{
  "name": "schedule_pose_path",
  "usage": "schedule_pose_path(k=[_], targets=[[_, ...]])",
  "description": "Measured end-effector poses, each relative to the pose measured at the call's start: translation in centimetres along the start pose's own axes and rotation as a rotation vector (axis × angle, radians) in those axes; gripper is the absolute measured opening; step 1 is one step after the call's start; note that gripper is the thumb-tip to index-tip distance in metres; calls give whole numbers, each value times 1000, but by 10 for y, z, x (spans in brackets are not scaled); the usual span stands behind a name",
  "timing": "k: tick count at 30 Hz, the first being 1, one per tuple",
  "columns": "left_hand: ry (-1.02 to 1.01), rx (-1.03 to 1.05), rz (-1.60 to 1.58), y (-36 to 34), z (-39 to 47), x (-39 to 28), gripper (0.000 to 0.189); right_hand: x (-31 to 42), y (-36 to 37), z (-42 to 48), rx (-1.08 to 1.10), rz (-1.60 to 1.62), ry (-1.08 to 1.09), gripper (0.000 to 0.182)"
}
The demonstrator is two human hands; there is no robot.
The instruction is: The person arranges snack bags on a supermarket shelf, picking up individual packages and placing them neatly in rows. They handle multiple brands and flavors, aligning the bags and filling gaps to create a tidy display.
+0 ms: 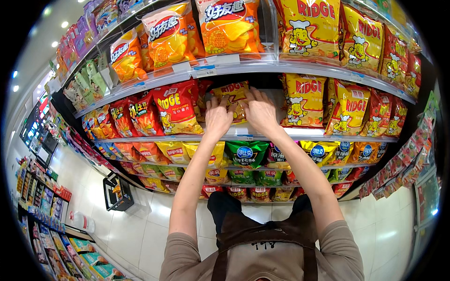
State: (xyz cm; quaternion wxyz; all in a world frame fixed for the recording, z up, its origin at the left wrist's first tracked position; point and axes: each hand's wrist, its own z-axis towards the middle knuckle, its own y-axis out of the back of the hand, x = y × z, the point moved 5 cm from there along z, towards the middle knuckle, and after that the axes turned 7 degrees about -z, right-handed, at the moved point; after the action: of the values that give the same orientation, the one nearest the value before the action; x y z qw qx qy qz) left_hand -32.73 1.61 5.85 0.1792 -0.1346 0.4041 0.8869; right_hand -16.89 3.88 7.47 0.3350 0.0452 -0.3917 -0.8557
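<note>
A yellow bag of Ridge potato chips stands in a gap on the second shelf down. My left hand has its fingers spread over the bag's lower left front. At the bag's right edge is my right hand, whose fingertips reach back into the shadow. Between them the two hands hold the bag; parts of its front are hidden behind the fingers. Left of it stands a red Ridge bag, and across the bare white shelf surface stands another yellow Ridge bag.
The upper shelf's clear front lip juts out above my hands. Lower shelves hold several chip bags, including a green one. A black basket stands on the tiled floor at left. Hanging packets line the right side.
</note>
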Motion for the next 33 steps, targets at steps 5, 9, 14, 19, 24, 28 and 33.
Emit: schedule_pose_path(k=[5,9,14,19,24,28,33], targets=[[3,88,-59,-26,6,15,64,-18,-52,3,186,110,80,58],[27,162,-52,-35,-1,28,73,-23,-60,-6,226,100,93,62],[181,237,-34,-28,-4,30,80,-30,-61,-6,220,172,-95,60],[357,248,-156,-13,-9,36,86,-46,-61,-5,341,287,-318,52],[319,292,-382,1,-6,33,70,-47,-48,-9,234,363,-337,46],[299,269,-516,10,-18,23,75,-47,-30,-20,153,468,-368,49],[178,193,-738,35,-35,-6,74,-35,3,-37,39,577,-266,53]])
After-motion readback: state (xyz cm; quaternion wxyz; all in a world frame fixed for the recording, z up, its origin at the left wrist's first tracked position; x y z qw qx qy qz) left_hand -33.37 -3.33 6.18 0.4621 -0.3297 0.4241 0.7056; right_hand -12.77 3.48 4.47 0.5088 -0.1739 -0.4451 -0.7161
